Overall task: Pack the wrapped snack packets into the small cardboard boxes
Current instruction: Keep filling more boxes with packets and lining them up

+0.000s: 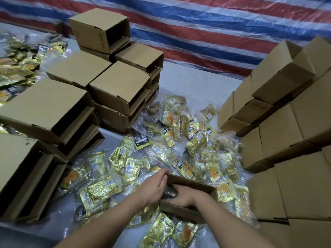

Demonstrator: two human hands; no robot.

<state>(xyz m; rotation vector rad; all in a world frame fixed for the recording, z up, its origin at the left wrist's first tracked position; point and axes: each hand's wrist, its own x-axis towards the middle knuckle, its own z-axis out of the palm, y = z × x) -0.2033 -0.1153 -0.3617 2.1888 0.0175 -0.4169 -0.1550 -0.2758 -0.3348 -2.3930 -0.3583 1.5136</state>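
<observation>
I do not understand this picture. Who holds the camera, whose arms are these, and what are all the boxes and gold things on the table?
There is no machine here. A person wears the camera on the head, so you look down on their own two arms. The left hand grips the edge of an open cardboard box. The right hand reaches inside it, pushing in something dark. Around the box, gold snack packets lie heaped on the table. Empty boxes are stacked on the left; more boxes are stacked on the right.
</observation>
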